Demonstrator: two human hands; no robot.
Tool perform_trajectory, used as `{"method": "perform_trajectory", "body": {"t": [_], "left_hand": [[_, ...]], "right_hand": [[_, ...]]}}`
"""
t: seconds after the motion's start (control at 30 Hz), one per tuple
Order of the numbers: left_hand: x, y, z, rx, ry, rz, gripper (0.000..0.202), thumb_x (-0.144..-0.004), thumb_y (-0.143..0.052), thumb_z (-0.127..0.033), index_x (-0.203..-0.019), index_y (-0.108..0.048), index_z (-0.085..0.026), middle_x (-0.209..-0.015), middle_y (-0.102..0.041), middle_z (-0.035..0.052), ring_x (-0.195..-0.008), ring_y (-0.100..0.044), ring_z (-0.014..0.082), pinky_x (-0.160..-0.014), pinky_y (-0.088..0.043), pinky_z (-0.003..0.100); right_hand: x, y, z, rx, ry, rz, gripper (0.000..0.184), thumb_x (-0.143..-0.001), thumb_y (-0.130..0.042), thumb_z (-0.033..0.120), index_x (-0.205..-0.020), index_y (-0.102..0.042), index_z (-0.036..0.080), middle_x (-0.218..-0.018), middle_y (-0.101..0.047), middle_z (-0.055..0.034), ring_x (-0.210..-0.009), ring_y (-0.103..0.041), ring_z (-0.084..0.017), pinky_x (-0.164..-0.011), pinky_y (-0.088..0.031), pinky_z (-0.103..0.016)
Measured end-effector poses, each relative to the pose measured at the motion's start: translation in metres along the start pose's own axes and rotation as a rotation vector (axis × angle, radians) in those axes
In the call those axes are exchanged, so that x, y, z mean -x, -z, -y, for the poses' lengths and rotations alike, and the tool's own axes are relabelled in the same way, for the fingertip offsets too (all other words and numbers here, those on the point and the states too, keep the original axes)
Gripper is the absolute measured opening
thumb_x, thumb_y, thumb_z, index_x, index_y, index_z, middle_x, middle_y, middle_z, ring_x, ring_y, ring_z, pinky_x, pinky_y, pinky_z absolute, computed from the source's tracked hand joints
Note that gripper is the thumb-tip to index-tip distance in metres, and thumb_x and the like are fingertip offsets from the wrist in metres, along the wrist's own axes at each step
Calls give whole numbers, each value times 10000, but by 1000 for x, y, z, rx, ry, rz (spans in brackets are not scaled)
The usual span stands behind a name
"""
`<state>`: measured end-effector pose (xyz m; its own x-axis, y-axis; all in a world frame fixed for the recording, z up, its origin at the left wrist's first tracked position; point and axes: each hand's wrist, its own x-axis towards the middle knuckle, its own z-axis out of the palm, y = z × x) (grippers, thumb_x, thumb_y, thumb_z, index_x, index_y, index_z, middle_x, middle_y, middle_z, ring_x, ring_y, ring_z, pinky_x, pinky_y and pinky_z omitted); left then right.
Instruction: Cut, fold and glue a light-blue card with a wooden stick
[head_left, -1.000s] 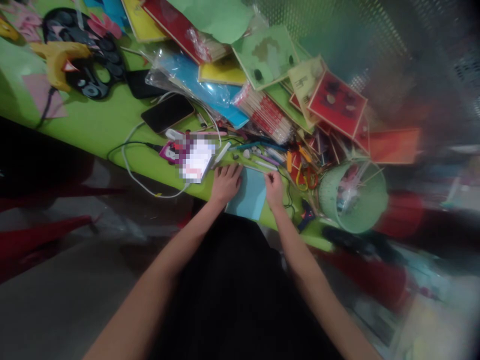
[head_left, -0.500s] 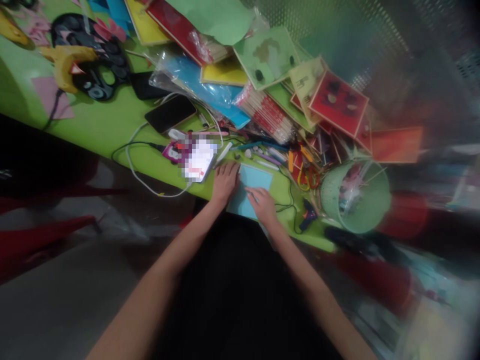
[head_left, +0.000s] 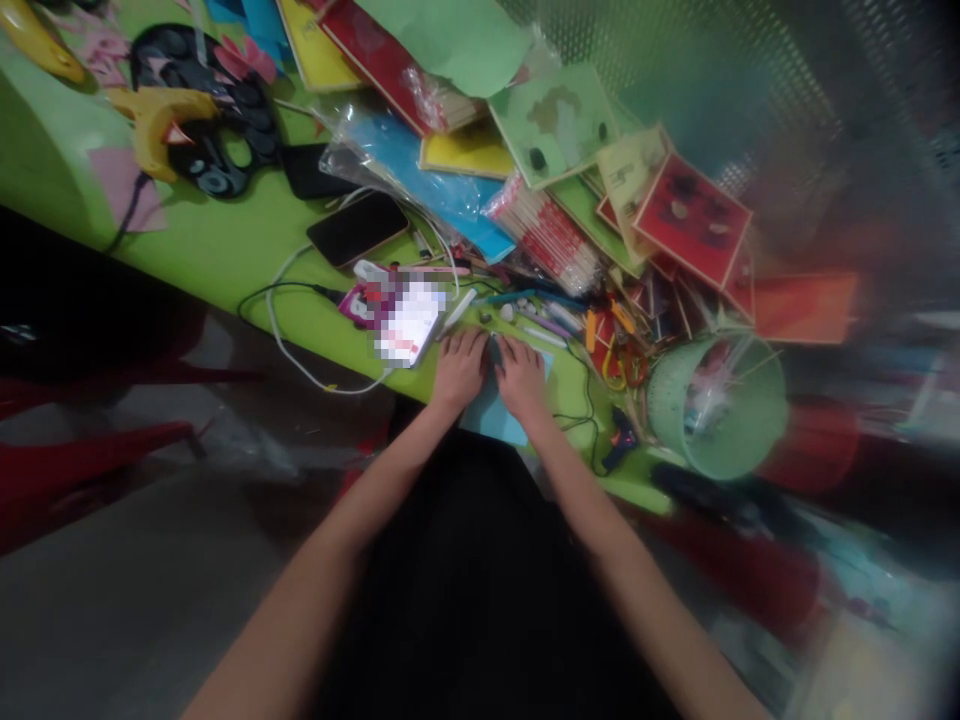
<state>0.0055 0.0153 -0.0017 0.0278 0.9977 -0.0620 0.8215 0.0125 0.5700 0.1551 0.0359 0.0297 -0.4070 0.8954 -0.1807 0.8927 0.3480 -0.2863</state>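
Observation:
A light blue sheet (head_left: 495, 415) lies at the table's front edge, partly covered by both hands. My left hand (head_left: 459, 368) rests flat on its left side, fingers stretched forward and close to the far edge. Right beside it, my right hand (head_left: 521, 375) lies over the upper part of the sheet with bent fingers. A small dark piece (head_left: 493, 350) shows between the two hands at the right fingertips; its kind is too blurred to tell. Just left of my left hand is a phone with a lit screen (head_left: 412, 320), plugged into a white cable.
A dark phone (head_left: 358, 228) lies farther left. Bundled sticks in plastic (head_left: 551, 235), coloured boards (head_left: 694, 220) and scissors (head_left: 622, 365) crowd the far side. At right are a glue gun (head_left: 621, 440) and a green basket (head_left: 667, 400). Yellow tape dispenser (head_left: 154, 130) at far left.
My right hand has moved up the sheet, away from me, and now sits close against my left hand. The left hand stays on the sheet. The whole view has shifted slightly.

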Motion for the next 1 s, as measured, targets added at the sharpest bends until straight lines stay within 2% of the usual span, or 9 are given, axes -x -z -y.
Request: {"method": "perform_trajectory", "body": {"t": [0.2,0.3,0.43,0.57,0.67,0.77,1.0], "left_hand": [[0,-5,3,0,-13,-18,479,-1027,-429,-276,-1480,-571,-209,-1513,-584,126,-1371,-521,327,-1163,-358,500],[0,-6,4,-14,-22,-24,505,-1035,-401,-274,-1515,-550,-230,-1532,-570,122,-1376,-518,332,-1167,-357,519],[-1,-5,4,-23,-15,-25,515,-1047,-373,-307,-1531,-540,-249,-1535,-569,118,-1388,-504,343,-1175,-351,545],[-1,-7,4,-45,-25,-26,525,-1056,-361,-346,-1552,-516,-270,-1544,-556,120,-1380,-507,349,-1167,-359,556],[-1,-8,4,-89,-33,-31,535,-1059,-364,-373,-1572,-486,-287,-1547,-549,126,-1374,-509,360,-1153,-368,563],[-2,-6,2,-130,-43,-24,538,-1055,-379,-388,-1572,-485,-287,-1553,-538,137,-1369,-508,375,-1143,-369,576],[4,9,-6,-157,-35,24,520,-1033,-429,-370,-1518,-541,-220,-1519,-563,164,-1362,-515,380,-1150,-347,582]], "right_hand": [[-1,1,0,0,-15,28,573,-1022,-473,249,-1586,-439,151,-1558,-528,-149,-1418,-456,-317,-1198,-330,-510],[9,-1,-2,-31,-1,31,580,-1021,-484,275,-1583,-441,143,-1609,-476,-141,-1470,-411,-302,-1234,-299,-487],[45,-3,-6,-72,-21,23,586,-1025,-486,316,-1589,-438,164,-1641,-436,-136,-1487,-395,-288,-1245,-293,-475],[91,-6,-12,-83,-132,-1,581,-1035,-459,342,-1591,-440,176,-1622,-455,-145,-1449,-427,-297,-1215,-331,-479],[113,-9,-18,-70,-182,-7,570,-1033,-451,328,-1577,-458,160,-1616,-460,-151,-1441,-431,-304,-1211,-331,-487],[119,-12,-22,-63,-176,16,567,-1029,-452,317,-1571,-462,148,-1632,-446,-145,-1466,-410,-306,-1232,-300,-494],[109,-7,-24,-74,-160,28,563,-1029,-447,309,-1554,-473,110,-1641,-442,-145,-1518,-358,-302,-1266,-253,-495]]}}
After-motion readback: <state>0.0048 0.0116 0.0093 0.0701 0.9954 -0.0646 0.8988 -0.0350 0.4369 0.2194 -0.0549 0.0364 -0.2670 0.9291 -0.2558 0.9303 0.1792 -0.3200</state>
